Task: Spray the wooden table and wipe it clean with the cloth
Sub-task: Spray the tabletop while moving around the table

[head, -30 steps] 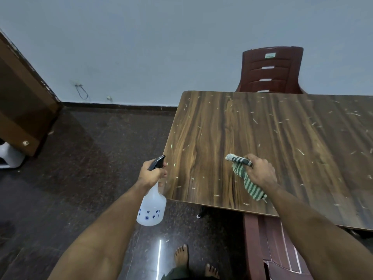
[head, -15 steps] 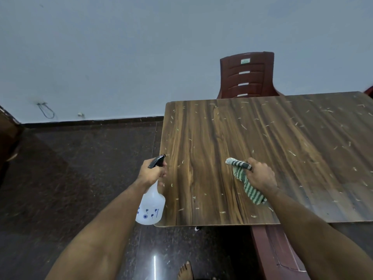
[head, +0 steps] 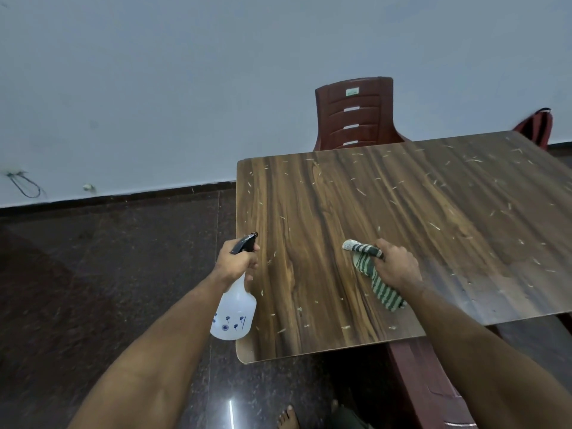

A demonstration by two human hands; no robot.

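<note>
The wooden table [head: 402, 218] fills the right half of the head view, its dark grained top strewn with several pale scraps. My left hand [head: 236, 261] grips the neck of a white spray bottle [head: 233, 311] with a black nozzle, held at the table's left edge. My right hand [head: 394, 264] grips a green-and-white striped cloth [head: 365, 261] over the tabletop near the front; the cloth's tail trails back under my wrist.
A dark red plastic chair [head: 356, 113] stands behind the table against the pale wall. Another red chair [head: 427, 388] sits under the table's front edge on the right. A red object [head: 537, 125] shows at the far right corner. Dark polished floor [head: 108, 274] lies to the left.
The view has swung to the right and the table now sits more squarely in front. Both hands keep their grips and stay in about the same places over the table.
</note>
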